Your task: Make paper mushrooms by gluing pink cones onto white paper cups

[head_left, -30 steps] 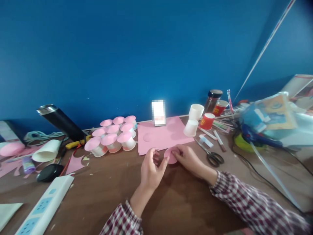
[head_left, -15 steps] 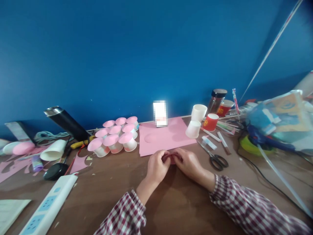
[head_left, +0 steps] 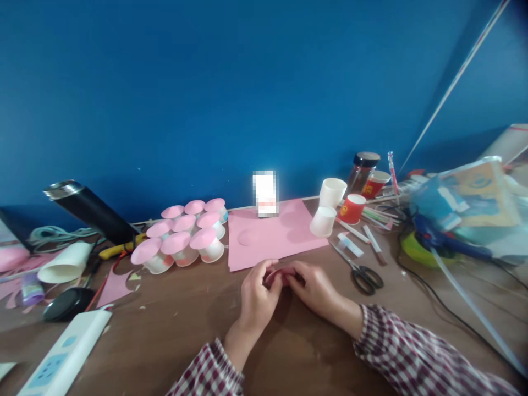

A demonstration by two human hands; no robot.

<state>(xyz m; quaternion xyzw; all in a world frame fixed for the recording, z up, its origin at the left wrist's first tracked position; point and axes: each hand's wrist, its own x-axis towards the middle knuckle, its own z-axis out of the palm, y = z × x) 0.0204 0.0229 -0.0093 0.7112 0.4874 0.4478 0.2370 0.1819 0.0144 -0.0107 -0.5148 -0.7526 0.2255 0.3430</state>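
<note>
Between my two hands is a small piece of pink paper (head_left: 284,271), bent into a curve and mostly covered by fingers. My left hand (head_left: 259,291) is closed on its left side, thumb and fingers pinching it. On the other side my right hand (head_left: 315,286) grips it with thumb and fingertips. Both hands hover over the brown table, just in front of a stack of pink paper sheets (head_left: 268,247). A pair of scissors (head_left: 363,275) with black handles lies right of my right hand.
Several paper cups with pink discs on top (head_left: 177,242) stand at left. White cups (head_left: 324,221) and a red cup (head_left: 352,209) are behind the scissors. A black flask (head_left: 94,212) leans over a power strip (head_left: 61,352). A blue glue gun (head_left: 445,236) with its cable sits right.
The pink paper now shows more of its curved edge between my fingers. My hands have shifted slightly down and opened a little apart. The camera view has turned a little.
</note>
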